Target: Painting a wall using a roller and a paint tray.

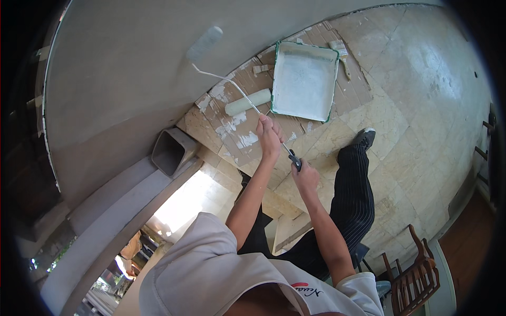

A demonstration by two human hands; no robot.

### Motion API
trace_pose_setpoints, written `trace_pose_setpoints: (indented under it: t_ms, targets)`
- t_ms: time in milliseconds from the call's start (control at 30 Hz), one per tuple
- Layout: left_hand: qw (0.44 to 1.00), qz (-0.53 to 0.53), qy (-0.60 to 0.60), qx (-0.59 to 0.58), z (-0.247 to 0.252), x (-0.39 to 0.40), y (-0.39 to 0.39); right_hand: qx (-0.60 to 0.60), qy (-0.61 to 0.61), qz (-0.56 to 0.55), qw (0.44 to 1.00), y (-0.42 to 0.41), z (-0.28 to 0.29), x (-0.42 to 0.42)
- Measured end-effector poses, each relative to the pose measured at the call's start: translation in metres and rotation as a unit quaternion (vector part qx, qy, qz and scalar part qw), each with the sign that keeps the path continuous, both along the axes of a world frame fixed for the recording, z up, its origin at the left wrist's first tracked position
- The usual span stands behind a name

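Note:
My left hand (pixel 270 136) is wrapped around the metal rod of a paint roller frame (pixel 241 89). Lower down, my right hand (pixel 306 175) grips the roller's black handle (pixel 295 161). At the rod's far end, the roller sleeve (pixel 204 42) is up against the grey wall (pixel 130 59); I cannot tell how firmly it touches. A white-coated paint tray (pixel 304 81) with a green rim lies on paint-spattered cardboard (pixel 247 138). Beside the tray's left side rests a second roller (pixel 248 102), partly crossed by the rod.
Two paintbrushes flank the tray: a small brush (pixel 261 70) on the left, a wooden-handled brush (pixel 343 59) on the right. A square grey pipe-like duct (pixel 174 152) juts out by the wall. Stone floor tiles (pixel 395 130) extend rightward to a wooden chair (pixel 415 280). A step edge (pixel 292 233) is below me.

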State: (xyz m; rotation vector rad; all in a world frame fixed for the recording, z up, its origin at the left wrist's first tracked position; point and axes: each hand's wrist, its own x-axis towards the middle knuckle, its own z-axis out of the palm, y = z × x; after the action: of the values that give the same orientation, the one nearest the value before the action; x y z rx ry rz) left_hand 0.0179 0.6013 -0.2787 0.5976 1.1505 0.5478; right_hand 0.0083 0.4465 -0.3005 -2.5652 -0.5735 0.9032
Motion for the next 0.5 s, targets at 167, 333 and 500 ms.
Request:
trace_pose_setpoints:
  t_ms: [167,333,500]
  targets:
    - [0.995,0.010,-0.062,0.078,0.023,0.005,0.012,0.120,-0.048,0.003,0.992,0.019,-0.014,0.015]
    - [0.983,0.015,-0.100,0.151,0.050,0.011,0.034,0.176,-0.056,0.023,0.983,0.055,0.004,0.035]
    - [0.986,0.001,-0.087,0.145,0.014,0.006,0.027,0.105,0.013,0.019,0.994,0.047,-0.002,0.028]
